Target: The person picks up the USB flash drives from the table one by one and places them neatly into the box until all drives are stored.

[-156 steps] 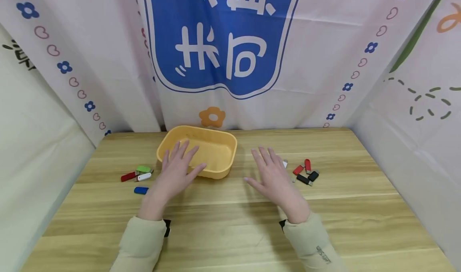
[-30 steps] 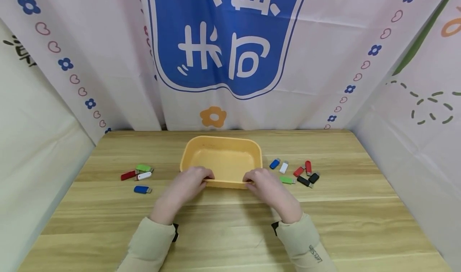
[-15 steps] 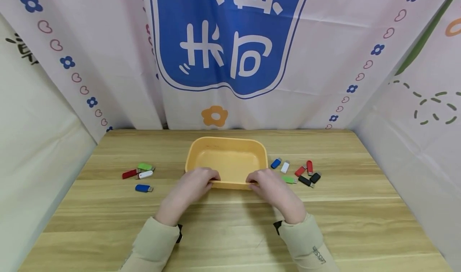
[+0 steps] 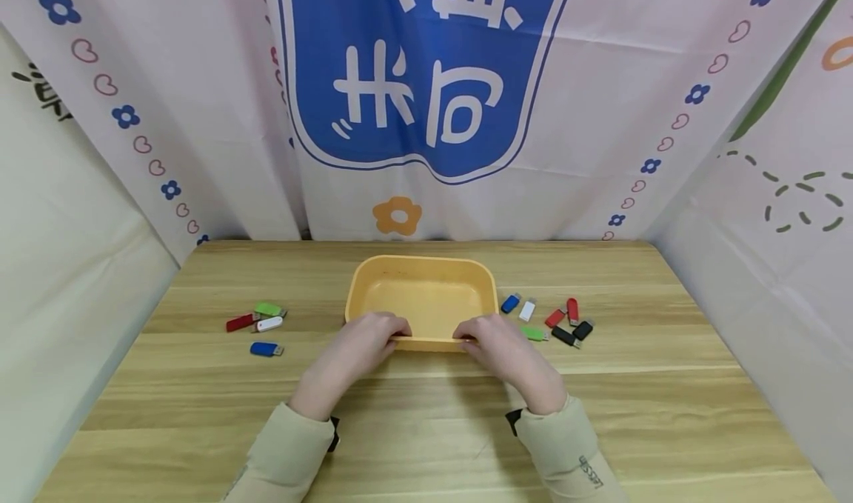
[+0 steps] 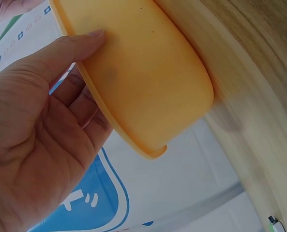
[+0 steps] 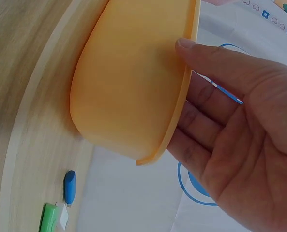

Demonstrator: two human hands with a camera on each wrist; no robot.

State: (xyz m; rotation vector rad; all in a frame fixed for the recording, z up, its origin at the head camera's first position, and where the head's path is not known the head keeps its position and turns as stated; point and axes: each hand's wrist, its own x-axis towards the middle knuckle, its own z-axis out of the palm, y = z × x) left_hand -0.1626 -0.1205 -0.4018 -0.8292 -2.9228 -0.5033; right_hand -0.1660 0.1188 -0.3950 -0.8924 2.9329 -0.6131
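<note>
A yellow plastic basin (image 4: 420, 295) sits on the wooden table with nothing in it. My left hand (image 4: 369, 334) pinches its near rim on the left, the thumb (image 5: 87, 44) on the outer wall and the fingers over the inside. On the right part of the same rim my right hand (image 4: 496, 340) grips in like manner, with its thumb (image 6: 199, 53) against the outside. Close to the right hand lies a green USB stick (image 4: 534, 333), with a blue USB stick (image 4: 510, 303) and a white USB stick (image 4: 527, 310) behind it.
Farther right lie two red USB sticks (image 4: 555, 316) and two black ones (image 4: 566, 336). On the left are a dark red USB stick (image 4: 241, 322), a green one (image 4: 269, 309), a white one (image 4: 269, 324) and a blue one (image 4: 266, 349). A printed curtain (image 4: 566, 199) hangs behind the table.
Both hands, raised and spread several seconds ago, have taken hold of the near rim. The basin now stands farther right, squarer to the table edge. Over the last half second it hardly moves.
</note>
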